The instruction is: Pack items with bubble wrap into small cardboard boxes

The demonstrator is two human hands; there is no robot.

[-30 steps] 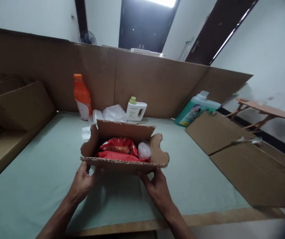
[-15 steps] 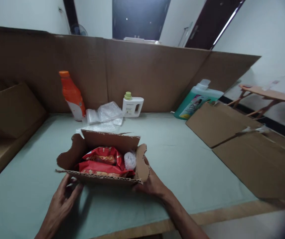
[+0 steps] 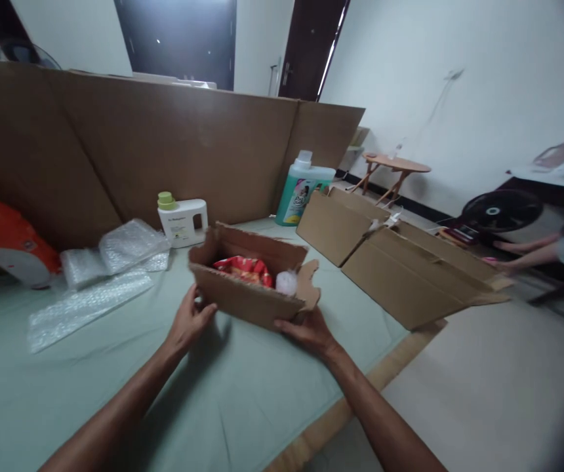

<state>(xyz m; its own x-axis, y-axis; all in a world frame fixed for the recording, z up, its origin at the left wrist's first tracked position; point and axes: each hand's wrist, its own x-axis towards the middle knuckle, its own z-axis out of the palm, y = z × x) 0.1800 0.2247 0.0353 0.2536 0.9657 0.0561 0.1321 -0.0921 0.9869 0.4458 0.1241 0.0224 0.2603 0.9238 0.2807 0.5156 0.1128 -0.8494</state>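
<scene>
A small open cardboard box [image 3: 242, 298] rests on the pale green sheet [image 3: 90, 393]. Inside it lie a red snack packet [image 3: 242, 269] and a small bubble-wrapped lump [image 3: 286, 282]. My left hand [image 3: 188, 322] grips the box's near left corner. My right hand [image 3: 306, 329] holds the box from below at its near right corner, under the torn flap.
Loose bubble wrap [image 3: 109, 252] lies left of the box, beside an orange bottle [image 3: 6, 239] and a white jug [image 3: 182, 220]. A green detergent bottle [image 3: 302, 187] and flattened cartons [image 3: 395, 262] sit on the right. A tall cardboard wall [image 3: 164, 137] stands behind. Another person [image 3: 547, 249] is at far right near a fan [image 3: 501, 211].
The view has swung to the right, bringing the floor, fan and another person into sight. The box has turned and shifted right in my hands; my left hand closed on its corner.
</scene>
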